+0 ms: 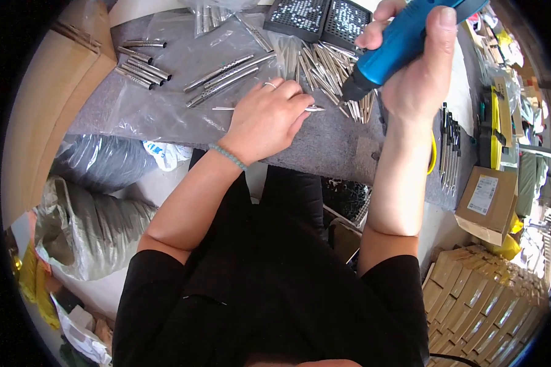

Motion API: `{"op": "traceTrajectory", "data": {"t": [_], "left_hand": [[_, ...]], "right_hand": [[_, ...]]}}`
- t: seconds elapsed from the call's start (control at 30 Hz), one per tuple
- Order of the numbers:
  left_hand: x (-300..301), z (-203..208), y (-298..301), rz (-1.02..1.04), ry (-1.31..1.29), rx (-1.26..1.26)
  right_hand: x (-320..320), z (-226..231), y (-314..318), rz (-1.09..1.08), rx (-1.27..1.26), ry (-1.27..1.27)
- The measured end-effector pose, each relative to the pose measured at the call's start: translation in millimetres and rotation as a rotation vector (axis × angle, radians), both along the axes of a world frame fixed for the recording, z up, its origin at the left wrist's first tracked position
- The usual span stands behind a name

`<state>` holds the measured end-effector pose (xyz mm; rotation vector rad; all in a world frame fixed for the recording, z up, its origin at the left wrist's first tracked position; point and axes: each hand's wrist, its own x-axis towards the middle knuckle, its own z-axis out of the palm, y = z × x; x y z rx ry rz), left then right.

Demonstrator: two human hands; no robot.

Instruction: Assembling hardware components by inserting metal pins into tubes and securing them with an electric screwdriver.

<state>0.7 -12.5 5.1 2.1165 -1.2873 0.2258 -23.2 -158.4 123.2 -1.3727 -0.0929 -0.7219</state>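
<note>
My left hand (267,119) rests low over the table with its fingers closed on a thin silvery rod (315,109), whose pointed end sticks out past the fingertips on the right. My right hand (419,76) is raised, wrapped round a blue power tool that looks like an electric screwdriver (393,54). Its black nose points down and left, over a heap of slender metal rods (330,70). Several perforated metal tubes (226,76) lie on clear plastic beyond my left hand. Shorter metal tubes (144,67) are grouped farther left.
Two black perforated trays (297,17) full of small shiny pieces stand at the back. Black pens or rods (450,147) lie along the right side. A cardboard box (487,202) is at the right, another large carton (61,104) at the left. Bags and stacked cartons fill the floor.
</note>
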Motion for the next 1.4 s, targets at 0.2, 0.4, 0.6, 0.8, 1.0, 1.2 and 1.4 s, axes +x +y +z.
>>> {"op": "traceTrajectory", "data": {"t": [0.2,0.4,0.6,0.8,1.0,1.2,1.4], "left_hand": [[0.1,-0.3,-0.5,0.000,0.002,-0.026],[0.5,-0.8,-1.8,-0.019,0.003,-0.040],[0.2,-1.5,-0.2,-0.010,0.027,-0.039],[-0.7,-0.9,0.4,-0.009,0.032,-0.027],[1.0,-0.6,-0.1,-0.011,0.035,-0.015],[0.9,-0.7,-0.3,-0.012,0.034,-0.024],[0.5,-1.7,-0.3,-0.018,0.035,-0.038]], "right_hand": [[0.7,14.3,2.4,-0.152,-0.251,-0.088],[7.4,1.0,4.1,0.976,1.093,-0.458],[3.7,-39.0,-19.8,0.052,-0.166,-0.035],[0.6,-43.7,-6.4,-0.073,-0.203,-0.036],[6.8,-46.3,-7.6,-0.073,-0.252,-0.064],[8.1,-50.8,-8.6,-0.066,-0.196,-0.064],[5.5,-51.4,-4.5,-0.057,-0.223,-0.041]]}}
